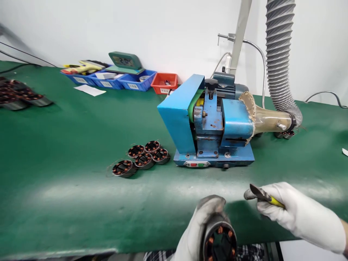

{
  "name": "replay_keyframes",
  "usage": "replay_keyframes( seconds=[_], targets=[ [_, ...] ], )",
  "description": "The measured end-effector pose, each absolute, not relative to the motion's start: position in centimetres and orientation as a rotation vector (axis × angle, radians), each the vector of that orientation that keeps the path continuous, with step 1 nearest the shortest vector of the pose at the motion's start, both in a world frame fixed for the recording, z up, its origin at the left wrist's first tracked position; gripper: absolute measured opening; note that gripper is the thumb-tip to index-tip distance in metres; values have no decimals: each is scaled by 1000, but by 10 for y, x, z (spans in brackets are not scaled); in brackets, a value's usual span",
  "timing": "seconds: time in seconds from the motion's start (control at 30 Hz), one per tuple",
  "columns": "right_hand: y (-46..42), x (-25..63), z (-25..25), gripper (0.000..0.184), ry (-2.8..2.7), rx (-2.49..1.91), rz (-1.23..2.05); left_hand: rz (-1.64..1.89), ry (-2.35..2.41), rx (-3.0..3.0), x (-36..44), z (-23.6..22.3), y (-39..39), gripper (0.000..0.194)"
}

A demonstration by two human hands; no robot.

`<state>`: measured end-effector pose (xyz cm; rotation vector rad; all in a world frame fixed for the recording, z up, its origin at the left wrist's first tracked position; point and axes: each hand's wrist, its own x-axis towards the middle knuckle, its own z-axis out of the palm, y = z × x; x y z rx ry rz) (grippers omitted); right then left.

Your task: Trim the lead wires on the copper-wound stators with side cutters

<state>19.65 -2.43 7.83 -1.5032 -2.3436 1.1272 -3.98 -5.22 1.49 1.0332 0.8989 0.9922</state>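
Observation:
My left hand [196, 228], in a white glove with greyed fingertips, is closed around a motor stator [206, 232] with copper windings inside its metal ring. The stator's open end faces up toward me at the table's front edge. My right hand [285, 206], also gloved, grips a pair of cutting pliers [268, 197] with yellow handles. The plier jaws point left, apart from the stator. Several more stators [144, 159] stand in a cluster on the green table, with thin wire ends sticking out.
A blue belt machine [209, 127] stands behind my hands, joined to a grey extraction hose [281, 54]. Blue bins [133, 85], a red bin [164, 83] and a digital clock [125, 61] line the wall. More stators [21, 96] lie at far left.

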Motion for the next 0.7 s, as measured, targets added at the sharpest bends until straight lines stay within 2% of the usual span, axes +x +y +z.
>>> replay_keyframes(
  seconds=[0.07,0.13,0.27,0.37,0.47,0.6,0.7],
  targets=[
    [-30,189,72,39,-2143,-1364,1213,986,936,964,-38,18,-48,30],
    [-37,176,66,44,-1987,-1244,1295,975,977,855,-35,19,-43,26],
    [-45,151,60,52,-1758,-1264,1515,956,1033,688,-33,16,-36,19],
    [-45,143,59,53,-1470,-1241,1783,862,976,451,-29,14,-40,21],
    [-44,143,56,51,-1150,-1157,1917,788,896,199,-21,17,-44,20],
    [-41,149,47,34,-876,-958,1807,796,836,37,-15,32,-42,27],
    [-38,151,42,18,-1056,-987,1532,738,645,-80,-13,38,-42,33]
  ],
)
